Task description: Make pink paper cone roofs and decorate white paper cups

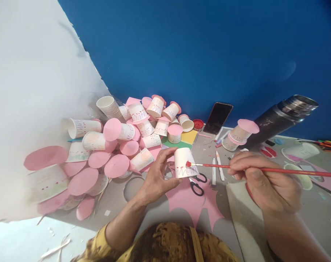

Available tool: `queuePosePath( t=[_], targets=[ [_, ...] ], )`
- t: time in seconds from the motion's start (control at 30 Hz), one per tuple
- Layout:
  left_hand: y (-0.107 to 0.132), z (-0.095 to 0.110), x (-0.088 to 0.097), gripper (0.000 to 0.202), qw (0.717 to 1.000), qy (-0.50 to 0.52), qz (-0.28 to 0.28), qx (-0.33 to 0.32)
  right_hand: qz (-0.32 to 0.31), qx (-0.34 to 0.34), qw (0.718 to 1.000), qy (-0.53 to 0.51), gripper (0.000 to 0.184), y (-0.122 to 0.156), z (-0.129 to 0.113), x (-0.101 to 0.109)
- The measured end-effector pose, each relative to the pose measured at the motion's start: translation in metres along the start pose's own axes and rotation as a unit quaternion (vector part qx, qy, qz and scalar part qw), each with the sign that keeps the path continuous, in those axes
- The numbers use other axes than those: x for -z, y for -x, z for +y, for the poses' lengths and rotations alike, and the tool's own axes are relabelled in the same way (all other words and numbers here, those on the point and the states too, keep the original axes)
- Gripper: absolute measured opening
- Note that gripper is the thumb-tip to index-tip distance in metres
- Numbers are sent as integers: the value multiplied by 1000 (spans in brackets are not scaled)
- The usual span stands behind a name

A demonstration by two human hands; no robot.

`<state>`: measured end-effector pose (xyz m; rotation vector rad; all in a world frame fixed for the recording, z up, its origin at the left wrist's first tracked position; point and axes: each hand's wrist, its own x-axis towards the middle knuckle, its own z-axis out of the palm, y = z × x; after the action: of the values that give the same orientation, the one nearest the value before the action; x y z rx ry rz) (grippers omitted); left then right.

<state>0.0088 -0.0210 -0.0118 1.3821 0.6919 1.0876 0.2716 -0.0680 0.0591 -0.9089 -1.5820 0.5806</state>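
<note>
Here the left hand [157, 178] is closing round a white paper cup [183, 160], fingers curling behind its wall, thumb bracing near the lower edge. The cup is standing mouth-down in that grip, in front of the person and over the scissors [194, 181] and cut pink paper [185, 207] on the bench [116, 199]. Across from it, the right hand [269, 182] is pinching a long red paintbrush [214, 166], its reddened tip meeting the cup's side. So the two hands are sitting apart, the brush bridging the gap.

On handling, this cup is looking very light, its thin wall probably dry and grippy but easy to dent, so a gentle hold near the firmer base or rim is making most sense; fingers are best staying off the wet-looking red. The brush is seeming light and stiff, the slim handle likely rolling if held loosely.

And the lettering? Nothing is reading clearly. The cup is showing a purple zigzag, no words; the dark flask [274, 122] is carrying faint pale marks too small to make out, and the phone [218, 118] is presenting a dark screen.
</note>
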Motion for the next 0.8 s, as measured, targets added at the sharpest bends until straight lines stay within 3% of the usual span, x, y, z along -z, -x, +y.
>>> queuePosePath(
  t=[0.1, 0.8],
  targets=[
    [0, 0, -1, 77, 1000, -8, 3, 2, -28, 32, 999, 5, 24, -1, 1, 0],
    [2, 4, -1, 80, 999, -33, 2, 17, -34, 5, 999, 17, 23, -2, -5, 1]
  ],
)
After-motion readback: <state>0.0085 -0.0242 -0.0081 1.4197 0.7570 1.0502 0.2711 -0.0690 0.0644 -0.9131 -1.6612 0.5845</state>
